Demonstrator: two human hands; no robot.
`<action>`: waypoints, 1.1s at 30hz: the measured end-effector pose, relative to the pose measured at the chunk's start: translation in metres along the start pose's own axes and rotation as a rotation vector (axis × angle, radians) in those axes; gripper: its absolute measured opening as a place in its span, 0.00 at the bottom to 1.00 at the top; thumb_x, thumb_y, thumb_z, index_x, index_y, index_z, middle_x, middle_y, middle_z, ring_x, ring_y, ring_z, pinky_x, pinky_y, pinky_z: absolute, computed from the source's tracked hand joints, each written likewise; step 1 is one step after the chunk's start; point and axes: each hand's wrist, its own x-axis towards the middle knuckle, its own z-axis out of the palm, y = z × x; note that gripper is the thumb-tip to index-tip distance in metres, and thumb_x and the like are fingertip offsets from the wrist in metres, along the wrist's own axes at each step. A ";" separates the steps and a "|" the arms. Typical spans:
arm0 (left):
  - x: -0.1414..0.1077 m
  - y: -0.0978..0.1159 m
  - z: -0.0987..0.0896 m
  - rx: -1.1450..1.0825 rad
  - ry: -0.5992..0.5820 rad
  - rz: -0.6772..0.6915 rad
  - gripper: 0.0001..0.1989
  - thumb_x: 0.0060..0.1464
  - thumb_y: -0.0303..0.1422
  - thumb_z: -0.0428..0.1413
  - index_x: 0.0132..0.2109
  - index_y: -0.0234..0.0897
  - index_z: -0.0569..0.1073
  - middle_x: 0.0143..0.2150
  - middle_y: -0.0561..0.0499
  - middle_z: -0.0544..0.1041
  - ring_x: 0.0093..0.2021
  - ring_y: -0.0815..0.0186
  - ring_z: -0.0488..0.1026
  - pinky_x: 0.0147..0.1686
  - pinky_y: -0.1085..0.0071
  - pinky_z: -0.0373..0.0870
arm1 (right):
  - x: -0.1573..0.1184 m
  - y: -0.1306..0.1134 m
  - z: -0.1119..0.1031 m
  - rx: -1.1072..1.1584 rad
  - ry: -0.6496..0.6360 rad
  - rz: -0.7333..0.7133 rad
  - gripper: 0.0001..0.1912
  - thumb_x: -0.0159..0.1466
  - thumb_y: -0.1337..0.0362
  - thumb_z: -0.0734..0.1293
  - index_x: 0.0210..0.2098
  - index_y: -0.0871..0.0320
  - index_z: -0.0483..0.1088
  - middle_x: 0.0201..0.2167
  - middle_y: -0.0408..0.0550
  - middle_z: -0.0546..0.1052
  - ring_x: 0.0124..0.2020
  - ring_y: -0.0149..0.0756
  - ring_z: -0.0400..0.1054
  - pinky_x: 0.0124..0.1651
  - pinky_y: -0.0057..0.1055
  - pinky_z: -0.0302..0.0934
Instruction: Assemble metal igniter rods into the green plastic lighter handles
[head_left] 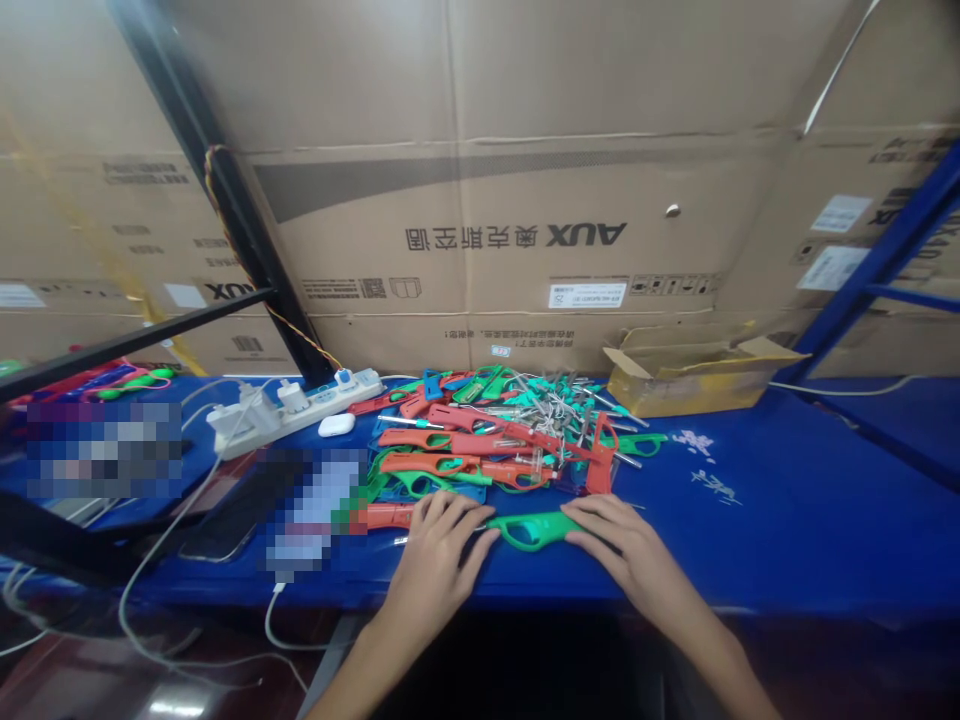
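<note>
A green gas lighter body [551,527] with a looped trigger guard lies level between my two hands, close to the table's front edge. My left hand [442,545] pinches its narrow end, near a thin metallic part. Fingers of my right hand [622,545] close round its wider handle end. Just beyond my hands spreads a heap of red and green lighter bodies [450,440]. Behind it on the right lies a tangle of teal and metal lighter parts with wires [559,405]. A red lighter piece [386,516] sits to the left of my left hand.
An open cardboard box [697,385] stands at the back right, near small pink pieces [694,440]. To the left are a power strip [300,410], a white earbud case [337,425], a dark phone [247,510], a blurred-out phone with a cable, and black shelf posts.
</note>
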 end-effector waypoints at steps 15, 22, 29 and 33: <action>0.002 -0.007 0.007 0.079 -0.005 0.019 0.10 0.72 0.34 0.53 0.44 0.42 0.79 0.41 0.51 0.80 0.44 0.59 0.73 0.50 0.57 0.63 | -0.002 -0.007 0.008 -0.136 -0.004 0.002 0.15 0.74 0.56 0.64 0.52 0.54 0.77 0.48 0.51 0.83 0.49 0.47 0.77 0.54 0.47 0.70; 0.000 -0.008 0.011 0.113 0.028 0.046 0.12 0.73 0.33 0.50 0.45 0.40 0.78 0.43 0.49 0.79 0.44 0.58 0.72 0.49 0.56 0.63 | -0.004 -0.006 0.007 -0.128 -0.030 -0.056 0.17 0.75 0.54 0.61 0.53 0.56 0.76 0.48 0.52 0.83 0.47 0.45 0.78 0.51 0.44 0.71; 0.001 -0.006 0.007 0.118 -0.015 0.049 0.12 0.73 0.31 0.48 0.48 0.39 0.77 0.45 0.47 0.78 0.45 0.58 0.72 0.49 0.57 0.64 | -0.002 -0.008 -0.002 -0.137 -0.089 -0.089 0.14 0.70 0.61 0.69 0.54 0.54 0.74 0.48 0.51 0.81 0.46 0.45 0.75 0.50 0.43 0.71; 0.000 -0.007 0.008 0.117 -0.008 0.053 0.11 0.73 0.29 0.48 0.48 0.39 0.76 0.45 0.48 0.78 0.45 0.58 0.72 0.49 0.58 0.65 | -0.005 -0.005 0.002 -0.145 -0.053 -0.094 0.18 0.70 0.69 0.63 0.57 0.52 0.72 0.49 0.51 0.79 0.49 0.45 0.75 0.52 0.43 0.72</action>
